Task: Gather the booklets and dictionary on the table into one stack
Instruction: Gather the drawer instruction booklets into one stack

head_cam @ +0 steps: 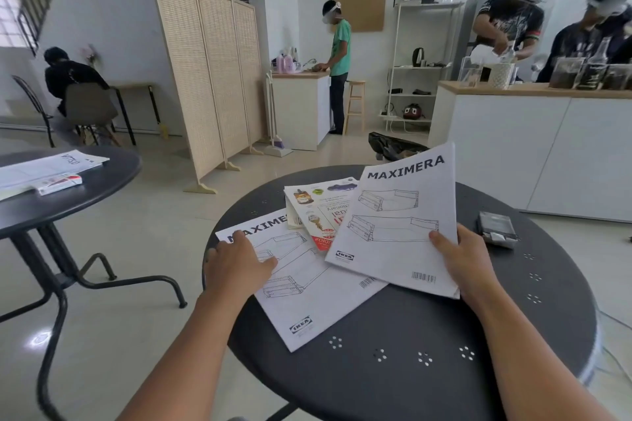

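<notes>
1. My right hand point(468, 263) pinches the right edge of one white booklet point(400, 215), thumb on the cover, lifting its far end off the surface point(427, 325). My left hand point(236, 263) lies flat, fingers spread, on a second white booklet point(307, 287) at the surface's left edge.
2. Between them, toward the far edge, the dictionary point(323, 212) lies partly under both booklets, its glossy colour cover showing.
3. The booklets are thin matte paper, light and floppy; I judge they will sag if held by one corner, so a grip along an edge suits them.
4. The dictionary looks stiffer and slicker; paper may slide on it.
5. The round, dark surface is smooth with small punched hole clusters. A small dark box point(497, 224) sits near its right edge.
</notes>
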A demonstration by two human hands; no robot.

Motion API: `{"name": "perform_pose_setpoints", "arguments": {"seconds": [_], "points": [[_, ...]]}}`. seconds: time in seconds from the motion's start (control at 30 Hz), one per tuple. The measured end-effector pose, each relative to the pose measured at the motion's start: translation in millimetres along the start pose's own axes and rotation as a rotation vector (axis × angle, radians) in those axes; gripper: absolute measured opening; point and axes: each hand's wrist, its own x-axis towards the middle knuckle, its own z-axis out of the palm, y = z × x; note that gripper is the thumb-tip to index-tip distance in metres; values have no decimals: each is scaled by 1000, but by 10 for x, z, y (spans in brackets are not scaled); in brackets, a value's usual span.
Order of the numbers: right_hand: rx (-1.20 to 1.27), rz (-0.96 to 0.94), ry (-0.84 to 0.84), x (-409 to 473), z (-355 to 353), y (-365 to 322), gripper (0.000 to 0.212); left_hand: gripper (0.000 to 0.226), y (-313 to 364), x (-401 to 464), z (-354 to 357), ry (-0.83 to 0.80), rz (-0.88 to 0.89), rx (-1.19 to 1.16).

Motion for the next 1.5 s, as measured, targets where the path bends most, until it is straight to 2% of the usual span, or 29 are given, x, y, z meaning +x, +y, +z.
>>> {"name": "perform_pose_setpoints", "arguments": {"seconds": [0.13,0.23,0.3,0.4,0.47,0.53,0.63,0.77,0.8,1.07,1.2,1.3,1.4,1.5], "points": [[-9,10,-9,11,-2,18,16,60,25,-52,-105,5,12,-123],[-19,18,-10,15,-3,29,17,79,35,-81,-117,59,-21,-291],[-20,14,-11,16,-3,26,17,87,6,-83,-78,109,-73,-512],[-19,8,-18,4,-1,22,17,79,-39,-60,31,87,-224,-970],[-21,1,-28,-2,1,18,16,57,-8,-50,108,-28,-265,-1205],[-9,2,-39,-3,1,7,16,27,80,-94,157,-126,-189,-1182],[8,3,-50,-17,-2,-13,16,22,248,-201,197,-190,-64,-1087],[50,10,-39,-13,-5,-18,16,25,366,-280,6,129,-52,-1129],[59,17,-33,-7,-6,-19,16,25,370,-284,-72,168,-56,-1162],[47,23,-13,27,-6,17,16,22,372,-252,-597,325,63,-1254],[26,18,-17,10,-2,18,16,22,492,-329,-696,320,187,-1194],[28,14,-15,10,-1,31,15,25,506,-403,-736,394,233,-1195],[38,19,-19,8,-2,30,16,27,499,-444,-836,493,264,-1278],[59,14,-41,-20,-2,-1,17,25,529,-396,-883,541,273,-1463]]}}
